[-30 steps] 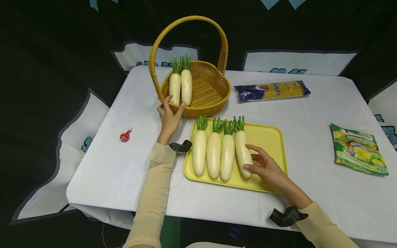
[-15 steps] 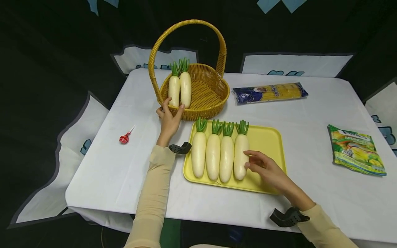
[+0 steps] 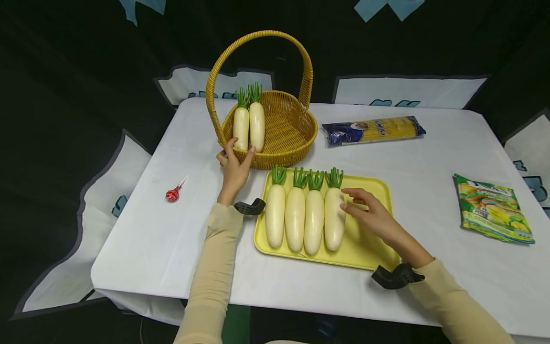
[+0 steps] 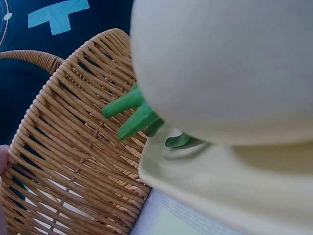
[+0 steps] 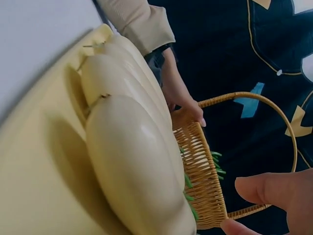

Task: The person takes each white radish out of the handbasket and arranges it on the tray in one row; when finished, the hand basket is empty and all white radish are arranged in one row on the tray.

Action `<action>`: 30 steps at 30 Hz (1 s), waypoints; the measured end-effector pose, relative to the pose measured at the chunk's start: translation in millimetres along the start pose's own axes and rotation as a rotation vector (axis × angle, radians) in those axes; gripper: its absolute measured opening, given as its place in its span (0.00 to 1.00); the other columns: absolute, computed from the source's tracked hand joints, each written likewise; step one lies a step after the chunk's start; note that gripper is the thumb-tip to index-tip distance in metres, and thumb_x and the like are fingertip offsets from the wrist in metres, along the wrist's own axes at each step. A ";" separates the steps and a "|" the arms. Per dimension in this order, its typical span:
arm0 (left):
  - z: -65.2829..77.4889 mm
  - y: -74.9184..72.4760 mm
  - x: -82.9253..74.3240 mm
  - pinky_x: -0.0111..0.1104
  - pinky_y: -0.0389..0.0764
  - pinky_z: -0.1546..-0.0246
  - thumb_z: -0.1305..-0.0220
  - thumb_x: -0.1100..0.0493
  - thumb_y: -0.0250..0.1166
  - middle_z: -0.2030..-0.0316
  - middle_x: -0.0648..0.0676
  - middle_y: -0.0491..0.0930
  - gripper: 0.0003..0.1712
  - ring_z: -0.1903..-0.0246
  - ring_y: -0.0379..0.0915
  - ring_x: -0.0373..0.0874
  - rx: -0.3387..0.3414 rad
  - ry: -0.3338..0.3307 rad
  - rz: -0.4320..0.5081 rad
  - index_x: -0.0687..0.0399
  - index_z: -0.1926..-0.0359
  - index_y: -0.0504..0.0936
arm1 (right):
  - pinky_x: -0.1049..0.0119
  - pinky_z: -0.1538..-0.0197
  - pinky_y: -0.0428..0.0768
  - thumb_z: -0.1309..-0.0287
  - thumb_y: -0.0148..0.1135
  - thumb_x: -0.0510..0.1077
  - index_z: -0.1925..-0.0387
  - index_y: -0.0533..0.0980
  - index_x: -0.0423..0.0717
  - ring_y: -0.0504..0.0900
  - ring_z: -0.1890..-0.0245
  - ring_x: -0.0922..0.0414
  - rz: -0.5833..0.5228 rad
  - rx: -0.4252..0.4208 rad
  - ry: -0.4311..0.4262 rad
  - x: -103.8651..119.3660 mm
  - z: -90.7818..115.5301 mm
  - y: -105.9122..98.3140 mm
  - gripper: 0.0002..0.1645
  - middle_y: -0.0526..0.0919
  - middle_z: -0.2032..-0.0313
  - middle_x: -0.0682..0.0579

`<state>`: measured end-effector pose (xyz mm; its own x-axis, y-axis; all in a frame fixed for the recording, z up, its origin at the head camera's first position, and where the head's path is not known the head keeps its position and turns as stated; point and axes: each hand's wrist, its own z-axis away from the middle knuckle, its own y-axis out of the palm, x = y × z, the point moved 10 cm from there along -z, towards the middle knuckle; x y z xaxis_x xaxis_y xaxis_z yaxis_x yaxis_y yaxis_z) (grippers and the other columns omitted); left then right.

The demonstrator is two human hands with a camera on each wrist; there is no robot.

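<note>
Four radishes (image 3: 310,217) lie on the tray (image 3: 358,251), two more (image 3: 256,125) in the basket (image 3: 285,157) whose rim my left hand (image 3: 235,171) grips, while my right hand (image 3: 370,214), empty and loose-fingered, hovers beside the rightmost radish (image 3: 334,222), seemingly for a grasp needing curled fingers.

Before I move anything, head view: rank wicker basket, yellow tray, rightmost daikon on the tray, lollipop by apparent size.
1. Yellow tray and wicker basket: too close to rank; tray wider, basket taller with handle.
2. Rightmost daikon.
3. Lollipop.
</note>
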<state>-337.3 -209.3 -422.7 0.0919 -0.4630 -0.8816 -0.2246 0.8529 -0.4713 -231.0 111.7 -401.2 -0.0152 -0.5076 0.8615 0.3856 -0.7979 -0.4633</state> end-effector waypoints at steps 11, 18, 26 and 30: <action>-1.7 -2.5 0.4 0.59 0.58 0.46 0.45 0.28 0.48 0.38 0.64 0.36 0.39 0.37 0.40 0.65 -0.009 -0.007 0.012 0.33 0.36 0.48 | 0.46 0.39 0.61 0.35 0.48 0.51 0.35 0.57 0.44 0.60 0.37 0.42 -0.118 0.007 0.034 12.5 -51.1 -10.1 0.31 0.59 0.37 0.37; 0.4 -2.2 2.3 0.59 0.58 0.45 0.45 0.28 0.48 0.38 0.65 0.36 0.38 0.38 0.40 0.66 -0.018 -0.012 0.004 0.31 0.37 0.47 | 0.50 0.39 0.64 0.35 0.47 0.49 0.37 0.60 0.45 0.66 0.41 0.45 -0.173 -0.069 -0.030 38.6 -77.9 -17.7 0.27 0.66 0.41 0.39; 0.8 -1.8 1.7 0.60 0.58 0.46 0.46 0.26 0.48 0.38 0.65 0.36 0.40 0.38 0.41 0.67 -0.013 -0.009 0.001 0.31 0.36 0.47 | 0.55 0.46 0.73 0.35 0.48 0.45 0.38 0.61 0.44 0.75 0.49 0.47 -0.324 -0.112 -0.152 66.8 -122.0 -6.8 0.25 0.70 0.46 0.38; 0.7 -0.9 0.5 0.59 0.57 0.46 0.45 0.27 0.48 0.38 0.66 0.37 0.40 0.38 0.41 0.68 -0.016 -0.001 -0.008 0.32 0.36 0.47 | 0.53 0.46 0.72 0.36 0.49 0.44 0.37 0.58 0.46 0.73 0.48 0.43 -0.373 -0.150 -0.108 76.3 -142.0 2.4 0.27 0.70 0.45 0.38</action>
<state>-336.3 -210.2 -422.8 0.0947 -0.4697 -0.8777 -0.2390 0.8452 -0.4781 -362.2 24.8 -366.1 -0.0289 -0.1447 0.9891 0.2334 -0.9631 -0.1341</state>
